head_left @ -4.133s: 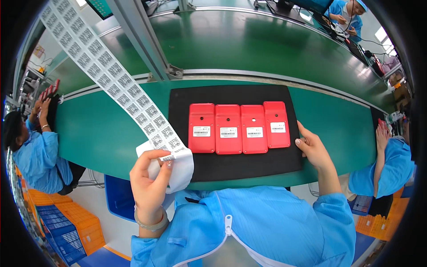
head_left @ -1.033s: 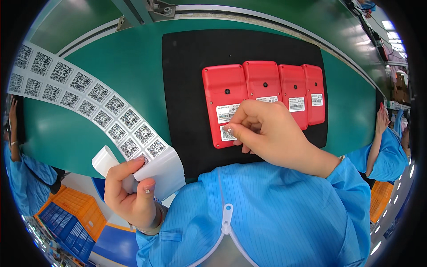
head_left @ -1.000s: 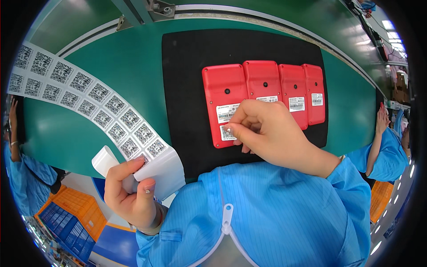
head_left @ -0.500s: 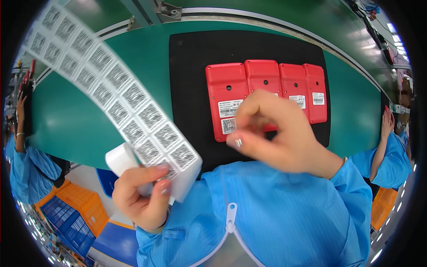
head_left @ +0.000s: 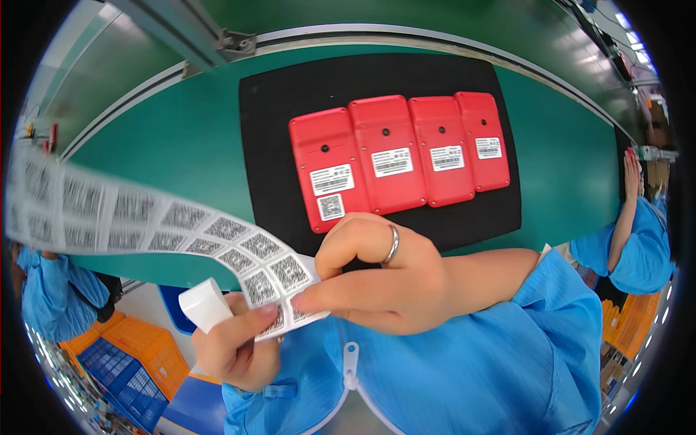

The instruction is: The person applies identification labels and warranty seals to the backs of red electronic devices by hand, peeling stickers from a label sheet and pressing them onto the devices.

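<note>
My left hand [head_left: 243, 341] pinches the near end of a long strip of white labels [head_left: 225, 229] printed with square black codes. A curl of blank white backing [head_left: 206, 304] sticks up beside its fingers. My right hand [head_left: 395, 279], with a ring on one finger, has its thumb and fingertips closed at the strip's edge; whether a single label is between them I cannot tell. Beyond my hands several red device housings lie side by side, each with a white printed label. The leftmost red housing [head_left: 304, 141] also bears a square code label [head_left: 330, 207].
The housings rest on a black mat [head_left: 268, 174] on a green tabletop [head_left: 181, 130]. A metal rail and post [head_left: 181, 32] border the far side. Orange and blue crates [head_left: 138, 355] stand at lower left. People in blue smocks are at both sides.
My right hand has moved left and down from over the leftmost housing to the label strip. The strip's free end has swung down and left. The view has shifted, moving the housings leftward.
</note>
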The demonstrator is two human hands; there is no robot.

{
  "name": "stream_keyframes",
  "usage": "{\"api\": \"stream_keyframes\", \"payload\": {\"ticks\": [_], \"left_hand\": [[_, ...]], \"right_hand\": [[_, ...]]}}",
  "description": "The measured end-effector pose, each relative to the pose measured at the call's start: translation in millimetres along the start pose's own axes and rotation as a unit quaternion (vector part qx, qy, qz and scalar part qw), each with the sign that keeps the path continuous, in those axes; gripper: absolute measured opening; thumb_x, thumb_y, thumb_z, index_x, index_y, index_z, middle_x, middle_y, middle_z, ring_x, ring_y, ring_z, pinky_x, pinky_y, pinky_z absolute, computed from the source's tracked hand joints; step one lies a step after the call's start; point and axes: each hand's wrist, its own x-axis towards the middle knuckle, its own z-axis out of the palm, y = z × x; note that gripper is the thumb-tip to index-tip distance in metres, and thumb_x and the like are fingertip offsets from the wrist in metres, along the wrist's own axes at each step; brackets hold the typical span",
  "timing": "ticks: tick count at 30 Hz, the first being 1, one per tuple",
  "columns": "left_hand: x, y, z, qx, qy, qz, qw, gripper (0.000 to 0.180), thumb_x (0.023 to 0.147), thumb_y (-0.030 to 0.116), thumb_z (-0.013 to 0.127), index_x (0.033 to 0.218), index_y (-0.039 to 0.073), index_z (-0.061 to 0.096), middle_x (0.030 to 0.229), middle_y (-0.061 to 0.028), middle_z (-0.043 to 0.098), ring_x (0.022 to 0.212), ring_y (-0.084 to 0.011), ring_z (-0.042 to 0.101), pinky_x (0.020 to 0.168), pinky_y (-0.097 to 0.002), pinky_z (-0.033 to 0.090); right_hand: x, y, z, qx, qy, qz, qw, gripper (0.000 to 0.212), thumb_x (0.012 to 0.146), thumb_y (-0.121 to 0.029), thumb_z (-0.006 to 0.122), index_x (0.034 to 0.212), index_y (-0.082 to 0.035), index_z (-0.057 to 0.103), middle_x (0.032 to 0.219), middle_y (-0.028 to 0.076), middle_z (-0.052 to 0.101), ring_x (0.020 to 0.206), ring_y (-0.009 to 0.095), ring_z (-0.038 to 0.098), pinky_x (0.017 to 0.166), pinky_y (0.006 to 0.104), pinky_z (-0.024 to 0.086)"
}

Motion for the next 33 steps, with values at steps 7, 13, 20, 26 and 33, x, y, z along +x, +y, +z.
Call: {"api": "stream_keyframes", "payload": {"ticks": [7,13,20,26,33], "left_hand": [[6,0,6,0.049,-0.038,0.064,0.996,0.028,0.078,0.027,0.072,0.077,0.000,0.062,0.058,-0.0092,0.056,0.049,-0.0122,0.047,0.045,-0.0236,0.032],[15,-2,7,0.105,-0.090,0.071,0.988,0.030,0.073,0.028,0.075,0.075,0.001,0.065,0.062,-0.0096,0.058,0.050,-0.0156,0.051,0.047,-0.0226,0.035],[16,-7,7,0.156,-0.013,-0.023,0.987,0.030,0.076,0.029,0.074,0.077,0.000,0.065,0.057,-0.0058,0.057,0.048,-0.0108,0.049,0.047,-0.0206,0.034],[19,-19,15,0.119,0.018,-0.024,0.992,0.027,0.078,0.025,0.071,0.081,-0.001,0.064,0.053,-0.0046,0.054,0.047,-0.0101,0.047,0.048,-0.0202,0.032],[22,-22,14,0.136,0.012,-0.016,0.991,0.027,0.079,0.025,0.071,0.081,-0.001,0.064,0.054,-0.0060,0.055,0.048,-0.0103,0.048,0.048,-0.0203,0.033]], "right_hand": [[-9,-4,-7,-0.004,0.025,0.017,1.000,0.018,0.071,-0.006,0.072,0.085,-0.003,0.063,0.080,0.008,0.052,0.064,0.020,0.052,0.054,0.0293,0.042],[-8,-11,-19,-0.002,0.032,0.032,0.999,0.022,0.063,-0.005,0.079,0.081,-0.004,0.066,0.085,0.009,0.055,0.064,0.019,0.055,0.055,0.0279,0.045],[4,-11,-70,0.063,0.064,0.349,0.933,0.004,0.085,-0.002,0.059,0.089,-0.001,0.057,0.088,0.011,0.060,0.076,0.014,0.061,0.060,0.0235,0.049],[-7,5,-70,0.021,0.040,0.541,0.840,0.007,0.087,-0.005,0.056,0.086,0.000,0.051,0.070,0.006,0.061,0.060,0.010,0.061,0.053,0.0212,0.049],[-4,5,-65,-0.037,0.034,0.543,0.839,0.009,0.088,-0.006,0.055,0.083,-0.001,0.051,0.068,0.005,0.060,0.058,0.008,0.059,0.051,0.0206,0.048]]}}
